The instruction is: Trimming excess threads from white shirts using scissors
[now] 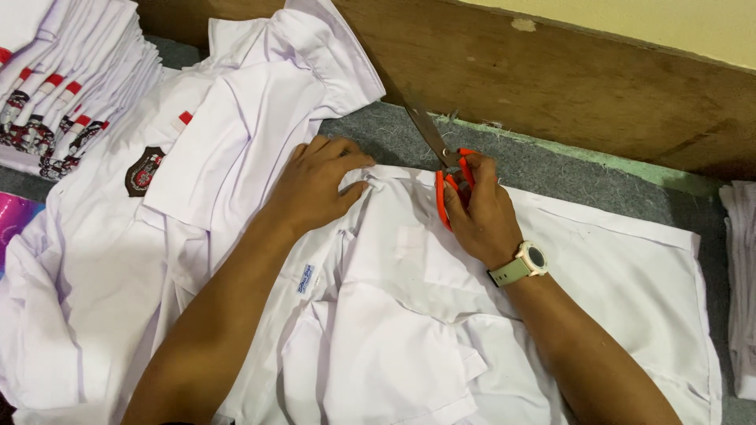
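Left grip: left hand [319, 185] lies palm down, fingers spread and open, pressing a bunched fold of the white shirt [394, 315] spread in front of the person; it pins the cloth and closes on nothing.
Right grip: right hand [480, 212] is closed through the orange loops of the scissors [445, 161], whose grey blades point up and away towards the wooden board [591, 86]; the blades look shut or nearly so.
Far left: stack of folded white shirts [71, 71] with red and dark badges, well apart from both hands.
Left of centre: another white shirt [228, 134] with a dark chest badge, lying open beside the left hand.
Centre: the worked shirt lies flat on the grey mat [567, 169], a small label near the collar; the blades sit at its top edge, just beside the pressed fold.
Right edge: more white cloth [740, 275], cut off by the frame.
Progress: judging by the folded stack against the open shirts, some pieces look finished; the shirt under the hands appears mid-trim.
Hard to tell: what the blades meet is too small to see, the palm hides the scissor grip, and a wrist watch [524, 264] covers the wrist.
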